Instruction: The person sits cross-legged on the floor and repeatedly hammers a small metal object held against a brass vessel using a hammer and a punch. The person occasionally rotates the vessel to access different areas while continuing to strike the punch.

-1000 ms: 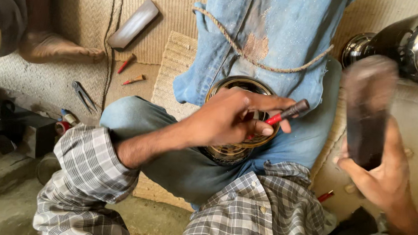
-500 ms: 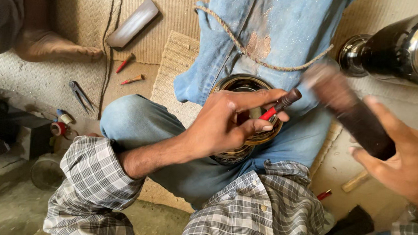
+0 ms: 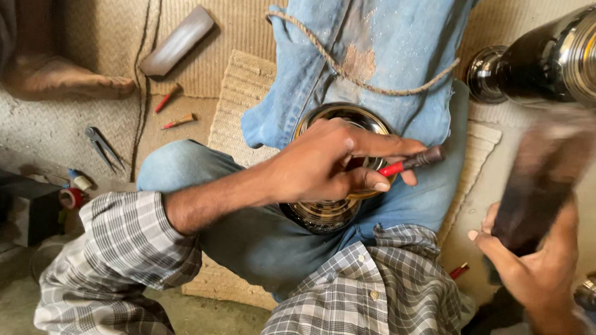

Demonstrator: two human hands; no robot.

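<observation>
Mid-frame, my left hand (image 3: pixel 321 165) pinches a red-handled tool (image 3: pixel 411 163) against the brass bowl (image 3: pixel 329 212); my right hand (image 3: pixel 535 265), lower right, grips a dark block (image 3: pixel 545 178).

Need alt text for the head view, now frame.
Seen from above, the left hand holds a red-handled tool against a round brass bowl wedged in a seated person's lap, while the right hand grips a dark wooden block, blurred.

L hand (image 3: pixel 325 165) near centre, fingers curled, thumb and index pinched shut, forearm bare, sleeve rolled. R hand (image 3: pixel 535 265) near right, raised, fingers wrapped tight, blurred.
</observation>
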